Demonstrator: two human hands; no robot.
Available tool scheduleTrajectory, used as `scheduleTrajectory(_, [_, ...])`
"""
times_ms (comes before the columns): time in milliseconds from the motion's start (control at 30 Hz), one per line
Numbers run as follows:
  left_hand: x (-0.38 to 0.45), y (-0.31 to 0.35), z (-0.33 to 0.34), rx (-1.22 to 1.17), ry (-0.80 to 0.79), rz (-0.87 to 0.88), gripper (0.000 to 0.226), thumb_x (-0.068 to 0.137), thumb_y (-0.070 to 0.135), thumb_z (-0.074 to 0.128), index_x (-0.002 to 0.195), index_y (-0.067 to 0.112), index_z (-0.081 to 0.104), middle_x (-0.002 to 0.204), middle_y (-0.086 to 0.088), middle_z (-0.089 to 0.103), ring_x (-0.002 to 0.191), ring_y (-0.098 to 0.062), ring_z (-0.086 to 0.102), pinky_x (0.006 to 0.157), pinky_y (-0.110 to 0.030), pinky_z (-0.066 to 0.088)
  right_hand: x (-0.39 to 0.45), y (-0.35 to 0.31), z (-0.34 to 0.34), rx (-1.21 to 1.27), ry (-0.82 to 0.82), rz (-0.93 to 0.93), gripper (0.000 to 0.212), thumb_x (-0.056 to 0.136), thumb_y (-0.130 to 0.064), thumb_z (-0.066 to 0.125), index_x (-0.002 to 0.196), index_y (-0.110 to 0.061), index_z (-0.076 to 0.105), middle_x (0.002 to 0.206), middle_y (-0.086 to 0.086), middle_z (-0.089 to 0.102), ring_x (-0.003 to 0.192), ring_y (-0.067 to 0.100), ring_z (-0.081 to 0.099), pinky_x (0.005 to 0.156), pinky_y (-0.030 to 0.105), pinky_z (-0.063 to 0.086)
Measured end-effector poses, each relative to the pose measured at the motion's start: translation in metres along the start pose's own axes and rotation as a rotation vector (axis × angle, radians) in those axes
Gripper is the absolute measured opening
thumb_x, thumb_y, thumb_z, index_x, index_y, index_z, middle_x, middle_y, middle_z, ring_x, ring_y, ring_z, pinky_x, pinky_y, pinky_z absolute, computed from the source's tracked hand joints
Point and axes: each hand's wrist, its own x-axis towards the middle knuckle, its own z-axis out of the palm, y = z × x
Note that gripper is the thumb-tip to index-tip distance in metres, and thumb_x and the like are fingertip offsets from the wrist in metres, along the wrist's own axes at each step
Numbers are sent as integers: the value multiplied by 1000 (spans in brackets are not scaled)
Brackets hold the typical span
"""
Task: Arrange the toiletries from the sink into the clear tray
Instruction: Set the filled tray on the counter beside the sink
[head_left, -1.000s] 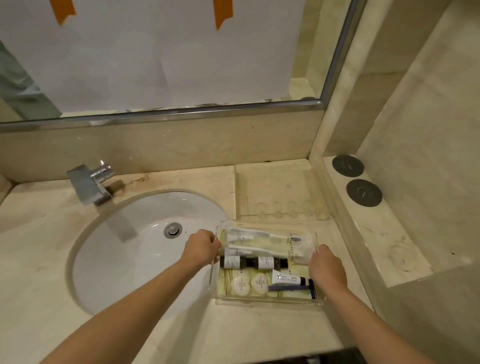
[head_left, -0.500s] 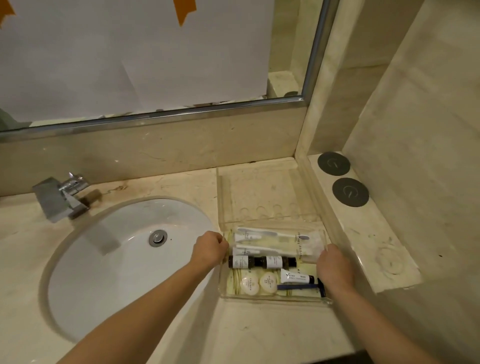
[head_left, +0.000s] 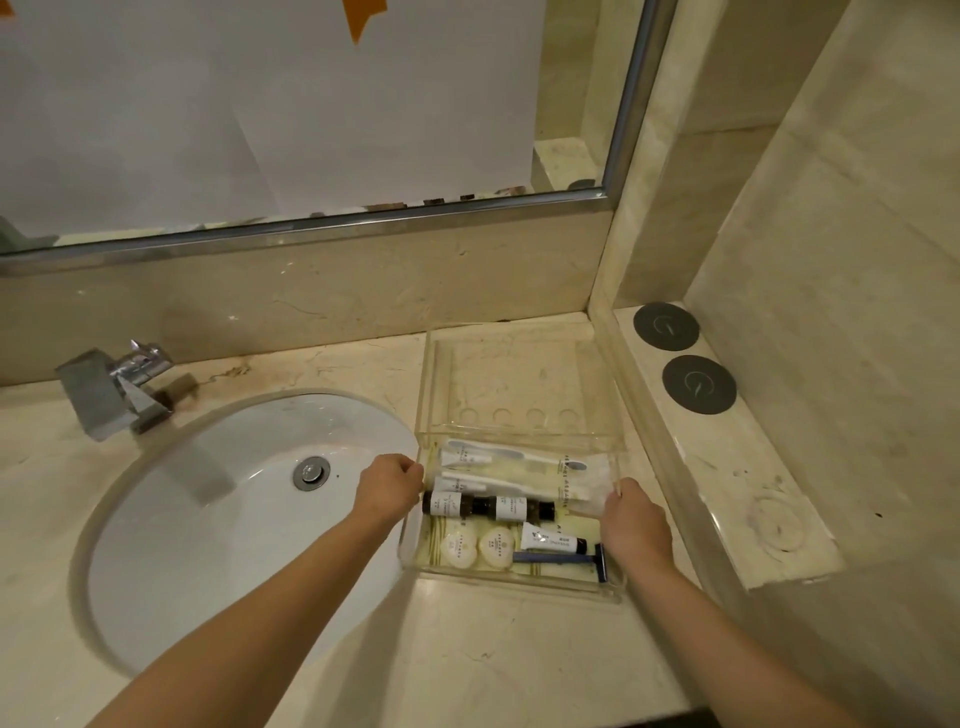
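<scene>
Tray (head_left: 511, 582), fully loaded, got slid toward the back wall, left hand (head_left: 387, 486) and right hand (head_left: 631, 522) still gripping its sides, so basically done.

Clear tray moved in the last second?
Yes. The clear tray, gripped by the left hand and right hand, has shifted slightly away from the person: its far edge now nearly reaches the round indents behind it.

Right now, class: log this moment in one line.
left hand: grips clear tray | right hand: grips tray | toiletries: inside | sink: empty
</scene>
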Motion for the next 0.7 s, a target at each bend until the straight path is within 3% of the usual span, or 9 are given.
scheduleTrajectory(133, [-1, -7, -14, -264, -135, -157, 23, 97, 25, 47, 110, 10, 60, 97, -11, 66, 83, -24, 61, 75, -37, 51, 2, -10, 7, 35, -21, -7, 25, 99, -22, 29, 88, -11, 49, 84, 11, 58, 75, 30, 56, 58, 33, 38])
scheduleTrajectory(333, [-19, -12, -28, -324, -375, -367, 46, 101, 48, 33, 102, 8, 56, 95, -16, 62, 82, -30, 60, 77, -40, 53, 14, -27, 9, 104, -55, 36, 27, 99, -26, 36, 87, -11, 54, 88, 11, 60, 79, 29, 55, 63, 32, 38])
scheduleTrajectory(533, [-21, -10, -22, -429, -334, -372, 40, 100, 43, 41, 100, 6, 57, 91, -17, 62, 75, -29, 60, 69, -37, 54, 23, -33, 4, 230, -56, 88, 34, 97, -32, 41, 74, -11, 55, 77, 8, 59, 79, 30, 54, 71, 35, 42])
scheduleTrajectory(700, [-15, -11, -19, -456, -239, -297, 28, 101, 28, 44, 115, 9, 59, 99, -15, 65, 81, -29, 62, 67, -36, 56, 16, -34, 5, 294, -68, 86, 33, 97, -30, 39, 70, -15, 52, 74, 5, 56, 76, 28, 54, 76, 39, 46])
